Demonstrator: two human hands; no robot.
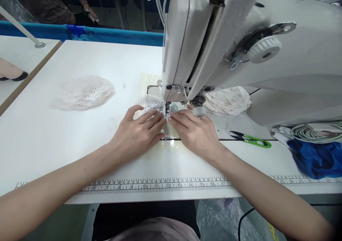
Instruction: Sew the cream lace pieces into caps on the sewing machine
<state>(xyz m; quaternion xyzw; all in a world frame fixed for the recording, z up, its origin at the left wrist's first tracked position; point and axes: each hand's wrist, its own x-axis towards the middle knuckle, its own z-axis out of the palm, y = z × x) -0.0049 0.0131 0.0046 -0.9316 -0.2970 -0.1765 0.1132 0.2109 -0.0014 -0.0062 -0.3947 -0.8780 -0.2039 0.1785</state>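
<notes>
A piece of white lace [153,102] lies under the presser foot [167,107] of a sewing machine [184,38]. On the left side of the foot, my left hand [137,127] holds this lace against the machine bed, fingertips close together and thumb out to the side. My right hand [196,130] has its closed fingertips on the lace's edge just right of the foot; its thumb is hidden. The two hands' fingertips almost meet in front of the needle area.
Stacked lace pieces [85,93] lie at left, with more lace [227,101] behind the machine head. Green-handled thread snips [251,139] rest at right, near coiled cord [315,132] and blue cloth [317,157]. A ruler strip [160,184] runs along the front edge.
</notes>
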